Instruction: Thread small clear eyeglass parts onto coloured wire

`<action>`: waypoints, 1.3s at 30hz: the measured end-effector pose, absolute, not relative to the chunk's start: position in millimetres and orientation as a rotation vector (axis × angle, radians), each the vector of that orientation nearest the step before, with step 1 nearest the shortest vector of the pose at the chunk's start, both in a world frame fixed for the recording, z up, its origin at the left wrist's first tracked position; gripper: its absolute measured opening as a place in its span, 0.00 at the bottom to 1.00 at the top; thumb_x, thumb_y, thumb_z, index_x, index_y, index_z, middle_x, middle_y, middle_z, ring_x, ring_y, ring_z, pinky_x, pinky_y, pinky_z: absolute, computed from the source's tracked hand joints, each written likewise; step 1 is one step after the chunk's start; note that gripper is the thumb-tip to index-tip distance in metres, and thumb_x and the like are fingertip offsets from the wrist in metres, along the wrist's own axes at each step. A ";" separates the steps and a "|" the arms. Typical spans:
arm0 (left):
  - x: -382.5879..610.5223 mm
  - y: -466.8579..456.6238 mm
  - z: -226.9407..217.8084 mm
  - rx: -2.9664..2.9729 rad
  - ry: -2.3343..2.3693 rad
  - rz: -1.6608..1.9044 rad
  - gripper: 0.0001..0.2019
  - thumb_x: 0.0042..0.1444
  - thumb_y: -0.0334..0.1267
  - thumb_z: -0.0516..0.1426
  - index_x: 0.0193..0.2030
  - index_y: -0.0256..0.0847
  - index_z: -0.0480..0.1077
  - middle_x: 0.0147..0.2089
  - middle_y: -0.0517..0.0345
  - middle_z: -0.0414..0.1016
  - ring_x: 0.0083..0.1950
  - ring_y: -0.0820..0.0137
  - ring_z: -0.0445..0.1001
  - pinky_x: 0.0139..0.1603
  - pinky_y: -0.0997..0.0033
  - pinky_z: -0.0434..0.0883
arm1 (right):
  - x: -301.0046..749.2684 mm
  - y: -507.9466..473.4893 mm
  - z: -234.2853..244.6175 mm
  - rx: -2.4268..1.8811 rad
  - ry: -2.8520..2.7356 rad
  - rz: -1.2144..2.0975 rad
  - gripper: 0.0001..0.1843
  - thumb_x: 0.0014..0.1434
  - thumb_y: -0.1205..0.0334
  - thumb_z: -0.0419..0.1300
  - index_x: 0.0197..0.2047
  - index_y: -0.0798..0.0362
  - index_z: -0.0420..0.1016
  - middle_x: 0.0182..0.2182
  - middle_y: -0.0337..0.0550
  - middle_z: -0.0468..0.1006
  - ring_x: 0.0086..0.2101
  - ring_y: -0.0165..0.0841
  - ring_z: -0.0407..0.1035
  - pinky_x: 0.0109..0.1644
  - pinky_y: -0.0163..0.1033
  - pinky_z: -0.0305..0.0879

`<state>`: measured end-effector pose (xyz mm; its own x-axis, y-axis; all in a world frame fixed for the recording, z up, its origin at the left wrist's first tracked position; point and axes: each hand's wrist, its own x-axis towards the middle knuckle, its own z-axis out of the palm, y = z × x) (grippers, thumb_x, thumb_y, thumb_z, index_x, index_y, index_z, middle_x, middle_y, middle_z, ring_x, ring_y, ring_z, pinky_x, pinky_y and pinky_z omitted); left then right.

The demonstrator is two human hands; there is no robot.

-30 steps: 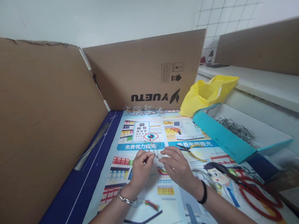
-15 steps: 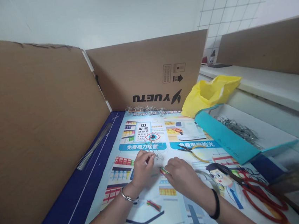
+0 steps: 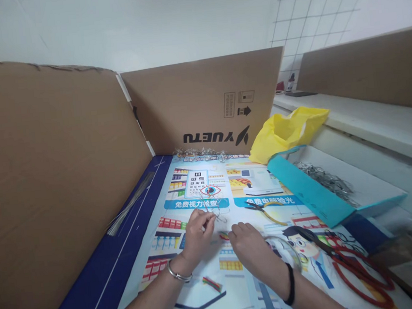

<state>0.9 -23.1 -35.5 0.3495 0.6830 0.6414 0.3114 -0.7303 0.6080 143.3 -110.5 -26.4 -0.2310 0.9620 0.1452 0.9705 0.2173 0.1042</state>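
Note:
My left hand (image 3: 198, 235) is closed in a pinch on a piece of thin wire (image 3: 219, 218), whose loops stick out past the fingertips. To its right, my right hand (image 3: 251, 247) is closed, knuckles up, fingertips hidden. A small multicoloured striped bundle (image 3: 223, 236) shows at the right hand's fingers; whether they grip it I cannot tell. Nearer to me, a similar striped bundle (image 3: 211, 284) lies on the printed mat (image 3: 237, 292). Fine, tangled wire (image 3: 210, 202) lies just beyond the left fingertips.
Yellow-handled pliers (image 3: 266, 212), a coil of wire (image 3: 291, 250) and red-handled scissors (image 3: 363, 270) lie to the right. Behind them are a teal box (image 3: 312, 197) of wire pieces and a yellow bag (image 3: 287, 134). Cardboard walls (image 3: 193, 102) rise behind and left. Straight wires (image 3: 131, 205) lie left.
My right hand has shifted slightly, and less of the striped bundle shows beside its fingers. My left hand keeps its pinch, slightly lower in view. The camera view has moved slightly.

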 end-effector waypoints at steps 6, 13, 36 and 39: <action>0.0 -26.6 -36.2 2.298 0.835 1.321 0.06 0.57 0.28 0.53 0.36 0.39 0.71 0.29 0.58 0.66 0.32 0.72 0.65 0.34 0.72 0.67 | 144.7 -110.1 -32.5 -1.915 -2.386 -0.303 0.08 0.54 0.78 0.55 0.32 0.57 0.70 0.30 0.47 0.72 0.32 0.40 0.64 0.33 0.42 0.54; 0.3 -26.9 -37.7 2.366 0.732 1.355 0.07 0.57 0.27 0.53 0.39 0.38 0.71 0.30 0.56 0.67 0.34 0.71 0.66 0.34 0.72 0.68 | 145.9 -109.4 -33.3 -1.952 -2.361 -0.256 0.08 0.54 0.78 0.55 0.33 0.56 0.70 0.31 0.47 0.72 0.33 0.39 0.66 0.31 0.40 0.56; -0.9 -27.5 -37.1 2.408 0.754 1.357 0.07 0.58 0.29 0.52 0.38 0.39 0.70 0.30 0.57 0.66 0.33 0.71 0.67 0.33 0.72 0.68 | 161.5 -101.9 -14.1 -1.994 -1.975 0.319 0.09 0.55 0.72 0.48 0.31 0.54 0.67 0.25 0.40 0.75 0.27 0.30 0.68 0.29 0.32 0.50; -1.4 -27.5 -37.7 2.425 0.763 1.340 0.06 0.58 0.28 0.52 0.37 0.39 0.70 0.30 0.56 0.66 0.33 0.71 0.66 0.34 0.71 0.68 | 162.4 -102.1 -13.8 -1.957 -1.926 0.388 0.09 0.55 0.71 0.48 0.31 0.53 0.67 0.23 0.38 0.73 0.26 0.29 0.66 0.28 0.31 0.49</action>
